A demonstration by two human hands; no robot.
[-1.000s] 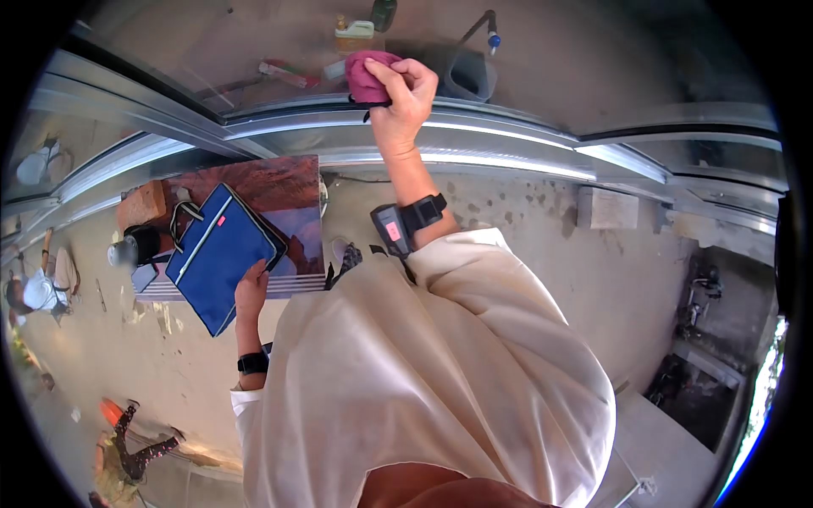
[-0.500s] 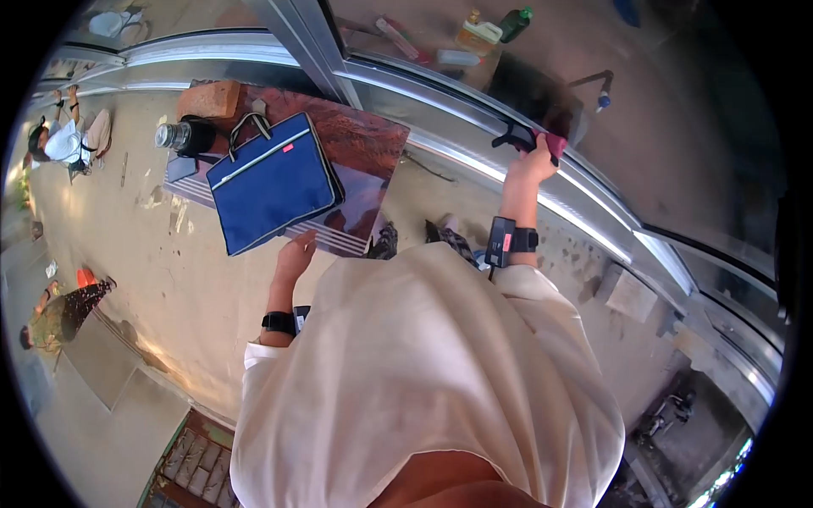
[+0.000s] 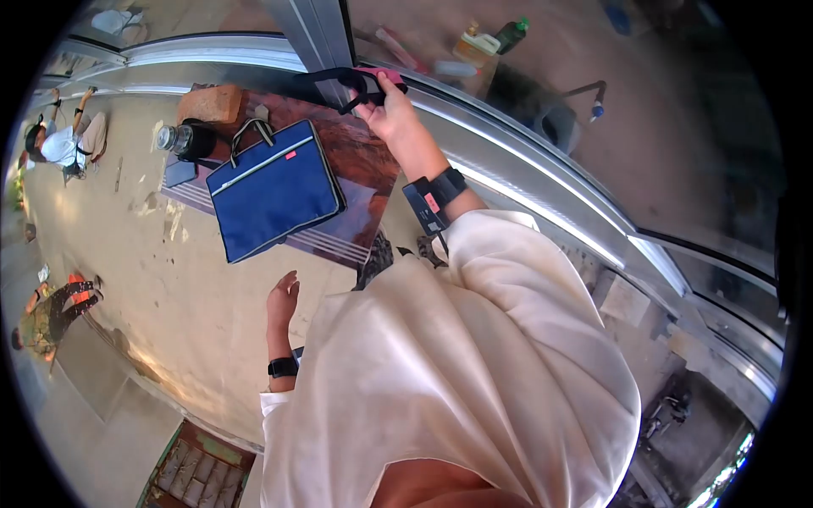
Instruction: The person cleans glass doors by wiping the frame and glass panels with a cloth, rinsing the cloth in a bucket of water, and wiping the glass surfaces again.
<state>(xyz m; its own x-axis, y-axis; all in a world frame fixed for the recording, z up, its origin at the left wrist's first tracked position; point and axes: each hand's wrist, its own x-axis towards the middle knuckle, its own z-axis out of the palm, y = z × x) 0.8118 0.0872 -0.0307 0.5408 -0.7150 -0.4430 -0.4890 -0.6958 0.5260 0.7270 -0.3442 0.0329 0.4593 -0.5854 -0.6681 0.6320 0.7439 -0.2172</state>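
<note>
My right hand [image 3: 391,112] is wrapped round a pink-and-black object [image 3: 366,88] with a dark loop. It is held against the lower window frame by the upright post; its exact kind I cannot make out. My left hand [image 3: 283,300] hangs beside my body with its fingers loosely apart and nothing in them. Closest to it is a blue zipped document bag [image 3: 275,193] with dark handles. That bag lies on a low table with a reddish, striped top [image 3: 360,161], below and left of my right hand.
Also on the table are a brick [image 3: 209,103], a dark jar-like bottle [image 3: 196,138] and a phone [image 3: 179,173]. Behind the glass stand a yellow-labelled jug [image 3: 477,46] and a green bottle [image 3: 512,35]. Two people [image 3: 66,140] are at the far left.
My right hand has moved left along the window frame with the pink-and-black object, up to the post. My left hand has drawn back from the table edge, down and slightly left.
</note>
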